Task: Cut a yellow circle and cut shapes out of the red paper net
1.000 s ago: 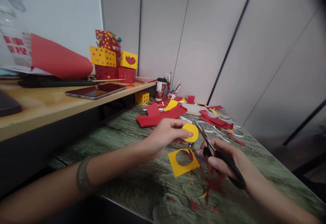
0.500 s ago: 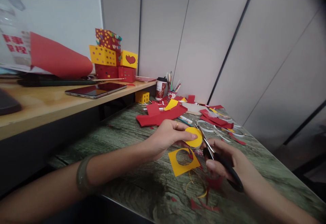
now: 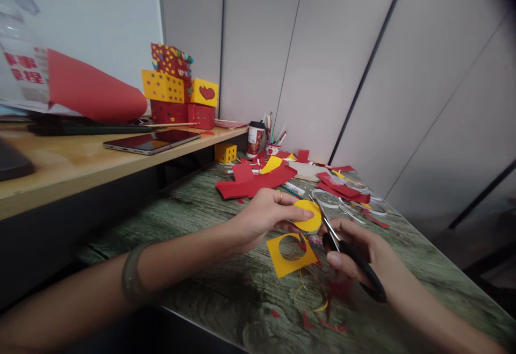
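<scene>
Between thumb and fingers, my left hand (image 3: 268,217) pinches a round yellow paper disc (image 3: 302,222). My right hand (image 3: 358,249) grips black-handled scissors (image 3: 350,260), whose metal blades lie at the disc's right edge. Below the disc, on the table, is a yellow paper square (image 3: 278,261) with a round hole cut out of it. Thin yellow paper strips (image 3: 300,295) and red paper scraps (image 3: 308,322) are scattered nearer to me, partly blurred.
Red paper pieces (image 3: 256,182) and rolls of white tape (image 3: 326,199) cover the table's far part. A lidded cup (image 3: 255,139) stands beside a pen holder (image 3: 273,149). On the raised wooden shelf (image 3: 80,168) at left are a tablet (image 3: 153,142) and stacked decorated boxes (image 3: 169,85).
Almost nothing differs. The disc and the scissors stay together in nearly the same place, with only a very slight shift of the disc.
</scene>
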Demonstrator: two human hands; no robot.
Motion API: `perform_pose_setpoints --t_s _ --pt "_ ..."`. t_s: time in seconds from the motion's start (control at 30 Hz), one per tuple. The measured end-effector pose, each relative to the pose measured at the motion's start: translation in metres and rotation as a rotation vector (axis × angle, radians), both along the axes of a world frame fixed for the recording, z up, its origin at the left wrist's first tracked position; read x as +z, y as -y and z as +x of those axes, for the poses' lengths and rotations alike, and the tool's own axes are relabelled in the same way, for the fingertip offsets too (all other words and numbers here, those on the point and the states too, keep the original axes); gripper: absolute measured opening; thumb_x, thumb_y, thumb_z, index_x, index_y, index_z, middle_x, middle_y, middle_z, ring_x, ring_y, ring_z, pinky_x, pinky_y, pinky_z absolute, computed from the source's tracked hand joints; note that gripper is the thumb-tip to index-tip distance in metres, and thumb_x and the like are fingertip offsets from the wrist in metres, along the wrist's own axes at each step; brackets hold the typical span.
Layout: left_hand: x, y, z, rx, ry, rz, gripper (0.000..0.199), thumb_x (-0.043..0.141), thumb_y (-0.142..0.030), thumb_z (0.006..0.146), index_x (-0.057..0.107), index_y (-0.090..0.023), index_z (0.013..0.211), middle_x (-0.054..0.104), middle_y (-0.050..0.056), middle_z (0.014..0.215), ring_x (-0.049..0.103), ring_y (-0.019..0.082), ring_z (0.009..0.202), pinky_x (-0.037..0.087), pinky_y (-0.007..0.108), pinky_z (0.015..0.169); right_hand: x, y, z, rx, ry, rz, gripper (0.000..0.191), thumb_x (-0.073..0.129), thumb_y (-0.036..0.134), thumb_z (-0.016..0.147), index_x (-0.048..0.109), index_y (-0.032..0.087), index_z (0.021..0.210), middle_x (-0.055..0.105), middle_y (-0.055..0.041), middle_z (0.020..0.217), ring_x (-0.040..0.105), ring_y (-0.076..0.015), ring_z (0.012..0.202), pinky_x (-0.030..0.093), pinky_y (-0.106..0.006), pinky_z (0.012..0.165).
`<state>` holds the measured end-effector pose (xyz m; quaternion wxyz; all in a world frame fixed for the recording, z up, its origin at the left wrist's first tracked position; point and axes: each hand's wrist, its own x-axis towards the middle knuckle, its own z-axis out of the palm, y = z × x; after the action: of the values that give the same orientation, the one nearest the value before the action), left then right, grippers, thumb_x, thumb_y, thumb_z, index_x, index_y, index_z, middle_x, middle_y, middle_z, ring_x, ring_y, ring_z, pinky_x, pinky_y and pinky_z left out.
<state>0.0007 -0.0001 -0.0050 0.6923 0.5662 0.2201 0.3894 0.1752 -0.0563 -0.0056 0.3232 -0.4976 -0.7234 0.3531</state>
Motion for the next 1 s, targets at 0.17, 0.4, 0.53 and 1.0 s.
perform_pose_setpoints --t_s 0.17,0.4,0.53,1.0 --pt "0.0002 0.0002 -0.0005 -0.016 0.014 0.003 0.010 0.065 -0.015 0.066 0.064 -0.009 0.073 0.061 0.003 0.071 0.056 0.006 0.061 0.043 0.016 0.060 -0.0006 0.0010 0.0004 -0.005 0.003 0.053 0.033 0.058 0.047 0.069 0.045 0.018 0.076 0.037 0.0055 0.057 0.032 -0.0086 0.050 0.026 -0.020 0.043" --pt "0.0022 0.0010 0.0002 0.006 0.012 -0.008 0.008 0.066 -0.013 0.064 0.064 -0.009 0.071 0.061 0.003 0.070 0.056 0.006 0.061 0.044 0.017 0.060 0.0016 0.0021 0.0010 -0.065 0.023 0.026 0.030 0.060 0.045 0.066 0.047 0.019 0.073 0.034 0.0072 0.051 0.029 -0.0081 0.046 0.023 -0.020 0.041" --pt "0.0025 -0.0002 -0.0006 0.005 -0.002 0.014 0.008 0.065 -0.013 0.064 0.064 -0.009 0.071 0.061 0.003 0.070 0.055 0.006 0.060 0.043 0.016 0.059 0.0020 0.0019 0.0041 -0.053 0.042 0.021 0.029 0.062 0.043 0.066 0.048 0.020 0.076 0.034 0.0067 0.053 0.029 -0.0087 0.047 0.022 -0.021 0.041" --pt "0.0020 -0.0023 -0.0029 -0.023 -0.115 0.113 0.008 0.065 -0.016 0.064 0.065 -0.010 0.071 0.061 0.003 0.068 0.053 0.006 0.059 0.041 0.016 0.057 0.0049 0.0006 0.0054 0.041 0.077 0.054 0.029 0.058 0.046 0.070 0.049 0.019 0.077 0.041 0.0033 0.060 0.037 -0.0106 0.053 0.028 -0.021 0.043"
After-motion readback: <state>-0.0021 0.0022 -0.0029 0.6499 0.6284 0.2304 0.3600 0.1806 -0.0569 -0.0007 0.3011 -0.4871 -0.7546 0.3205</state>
